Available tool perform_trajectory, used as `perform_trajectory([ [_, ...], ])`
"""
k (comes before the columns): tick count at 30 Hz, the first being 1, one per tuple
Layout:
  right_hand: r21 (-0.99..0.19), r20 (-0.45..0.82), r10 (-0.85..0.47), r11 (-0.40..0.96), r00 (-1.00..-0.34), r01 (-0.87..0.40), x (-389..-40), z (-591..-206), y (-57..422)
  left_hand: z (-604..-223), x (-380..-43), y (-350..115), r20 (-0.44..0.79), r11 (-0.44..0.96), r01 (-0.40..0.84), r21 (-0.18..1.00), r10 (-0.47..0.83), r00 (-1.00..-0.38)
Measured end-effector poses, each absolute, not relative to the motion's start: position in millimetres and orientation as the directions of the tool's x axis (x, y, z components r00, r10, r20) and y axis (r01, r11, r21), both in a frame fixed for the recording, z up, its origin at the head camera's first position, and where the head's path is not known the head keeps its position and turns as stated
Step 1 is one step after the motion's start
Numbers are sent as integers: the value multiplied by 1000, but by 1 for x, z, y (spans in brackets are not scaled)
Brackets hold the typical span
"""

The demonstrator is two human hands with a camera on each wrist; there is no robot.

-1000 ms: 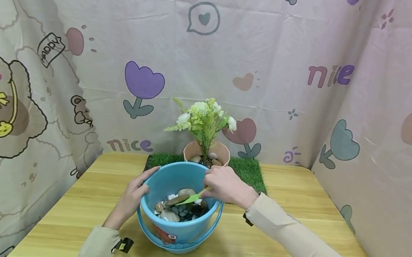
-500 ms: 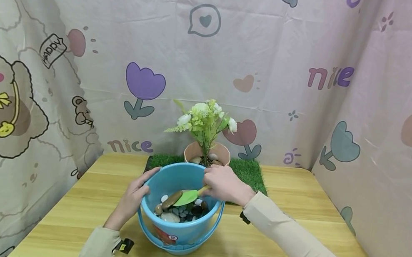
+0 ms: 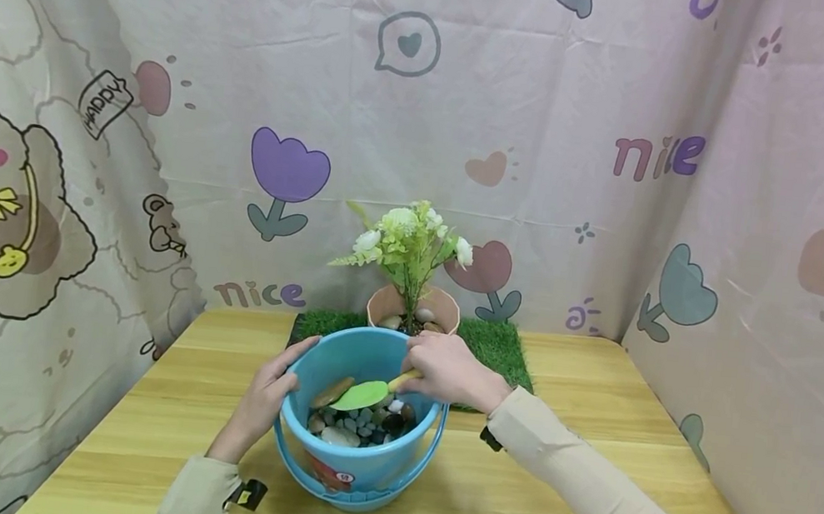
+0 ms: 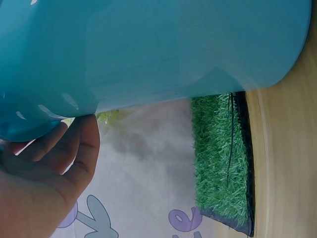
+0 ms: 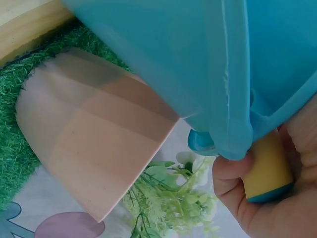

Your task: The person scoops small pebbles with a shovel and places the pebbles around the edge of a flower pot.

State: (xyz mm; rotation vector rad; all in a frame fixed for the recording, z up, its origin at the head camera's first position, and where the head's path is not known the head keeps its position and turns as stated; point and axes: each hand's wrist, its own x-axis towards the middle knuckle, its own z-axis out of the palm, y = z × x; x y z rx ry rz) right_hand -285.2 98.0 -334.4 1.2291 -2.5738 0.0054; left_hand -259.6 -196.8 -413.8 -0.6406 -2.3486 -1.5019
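On the wood-topped table (image 3: pixel 583 493), right in front of the wearer, stands the blue bucket (image 3: pixel 364 352), its bail (image 3: pixel 356 498) hanging down across the near side. My head feed looks into its mouth. Small stones (image 3: pixel 364 428) lie over the bottom: grey, white and black, with larger pale and brown ones at the edges.

Left hand (image 3: pixel 262 396): at the bucket's left rim, holding it, thumb near the lip and fingers bent against the wall. My left wrist feed has those fingers slightly apart, their tips at the blue plastic.

Right hand (image 3: pixel 453 370): at the far right rim, fingers curled round the yellow handle of a small trowel (image 3: pixel 361 396). From the right wrist I get the handle's butt, banded teal, sticking out of the grip just beside the rim. The green leaf-shaped blade reaches inside the bucket, above the small stones, pointing left. It overlaps a long brown stone (image 3: pixel 332 392) near the left inner wall; I cannot tell whether the blade bears that stone or only touches it.

Behind the bucket, a pink pot (image 3: pixel 445 304) with white flowers and light green leaves (image 3: pixel 407 235) sits on a green turf mat (image 3: pixel 496 350). A pale cloth (image 3: pixel 426 124) printed with tulips, hearts and "nice" hangs beyond. Both sleeves: beige.
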Motion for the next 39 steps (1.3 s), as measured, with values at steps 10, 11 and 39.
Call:
perform_trajectory([
  [10,102,275,-748,647,-604,-755,-290,-335,94,-413,-258,-196,452,361,500,787,214,-866],
  [11,102,280,-749,645,-600,-758,-290,-336,93,-413,-258,-196,452,361,501,787,216,-866],
  [39,44,413,-692,664,-591,-747,-287,-347,100,-415,-260,-197,489,347,542,765,235,-840],
])
